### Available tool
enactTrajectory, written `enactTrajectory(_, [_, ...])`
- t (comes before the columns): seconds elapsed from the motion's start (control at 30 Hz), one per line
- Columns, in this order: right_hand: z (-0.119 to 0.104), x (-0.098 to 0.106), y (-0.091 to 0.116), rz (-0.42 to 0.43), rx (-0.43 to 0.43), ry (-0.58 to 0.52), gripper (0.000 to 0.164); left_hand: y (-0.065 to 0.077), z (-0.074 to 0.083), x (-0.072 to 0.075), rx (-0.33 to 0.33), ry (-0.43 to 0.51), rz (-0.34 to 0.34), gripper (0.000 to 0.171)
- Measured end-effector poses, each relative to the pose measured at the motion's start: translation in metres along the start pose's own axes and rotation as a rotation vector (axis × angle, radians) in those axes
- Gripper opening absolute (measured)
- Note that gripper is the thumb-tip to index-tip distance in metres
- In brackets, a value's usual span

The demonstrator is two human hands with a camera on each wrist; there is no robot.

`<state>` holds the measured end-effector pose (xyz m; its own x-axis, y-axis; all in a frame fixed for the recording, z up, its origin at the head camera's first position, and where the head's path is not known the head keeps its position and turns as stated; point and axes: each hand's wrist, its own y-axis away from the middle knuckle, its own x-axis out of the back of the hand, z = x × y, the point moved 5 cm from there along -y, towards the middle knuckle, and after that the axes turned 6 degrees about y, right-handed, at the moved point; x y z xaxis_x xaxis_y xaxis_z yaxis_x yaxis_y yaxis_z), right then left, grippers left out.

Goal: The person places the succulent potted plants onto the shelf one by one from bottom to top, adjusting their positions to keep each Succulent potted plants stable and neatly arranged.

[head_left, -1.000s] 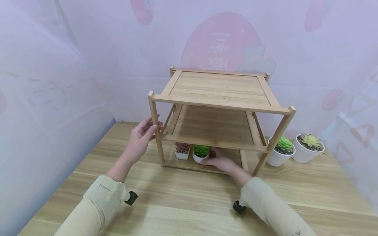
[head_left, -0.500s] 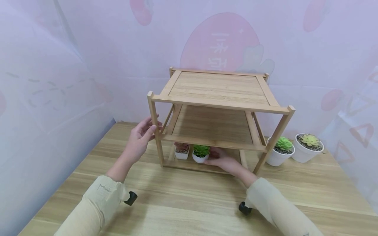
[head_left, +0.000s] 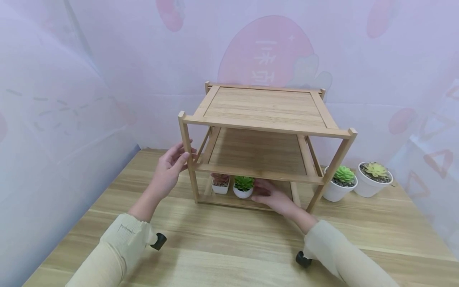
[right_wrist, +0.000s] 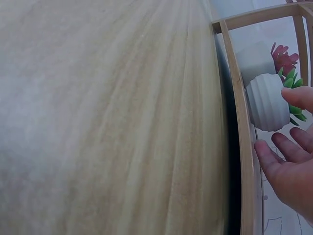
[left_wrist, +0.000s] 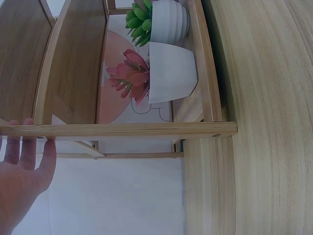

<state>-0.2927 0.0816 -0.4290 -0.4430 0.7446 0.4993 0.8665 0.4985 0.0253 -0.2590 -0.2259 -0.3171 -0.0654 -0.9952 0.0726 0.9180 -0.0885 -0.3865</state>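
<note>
My left hand (head_left: 169,165) grips the front left post of a three-tier wooden shelf (head_left: 272,105), thumb in front and fingers reaching behind. On the bottom tier stands a green succulent in a small round ribbed white pot (head_left: 243,192). To its left is a reddish succulent in a white angular pot (head_left: 220,189), seen closer in the left wrist view as a pink-red plant (left_wrist: 131,78). Just right of the ribbed pot, my right hand (head_left: 274,197) has its fingers spread and holds nothing. The right wrist view shows the fingertips (right_wrist: 262,147) apart from the ribbed pot (right_wrist: 269,103).
Right of the shelf, two larger white pots stand on the wooden table (head_left: 215,255): one with a bright green succulent (head_left: 344,175), the other with a yellow-green succulent (head_left: 376,170). The middle tier overhangs the small pots. A printed cloth (head_left: 143,59) hangs behind.
My right hand has let go of the ribbed pot and drawn back slightly to the right. The pot now stands upright beside the reddish succulent. My left hand stays on the post.
</note>
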Motion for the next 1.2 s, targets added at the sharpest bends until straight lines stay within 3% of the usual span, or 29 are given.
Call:
enactTrajectory(0.43, [-0.006,0.005,0.011,-0.021,0.061,-0.046,0.061,0.000,0.000,0.001,0.002,-0.004,-0.009,0.047])
enactTrajectory(0.77, [-0.006,0.009,0.022,-0.035,0.075,-0.008,0.059,0.000,-0.001,0.002,0.004,-0.039,-0.023,0.048])
enactTrajectory(1.2, [0.001,0.019,0.046,-0.069,0.131,-0.059,0.059,0.000,-0.001,0.002,0.002,-0.057,-0.027,0.047])
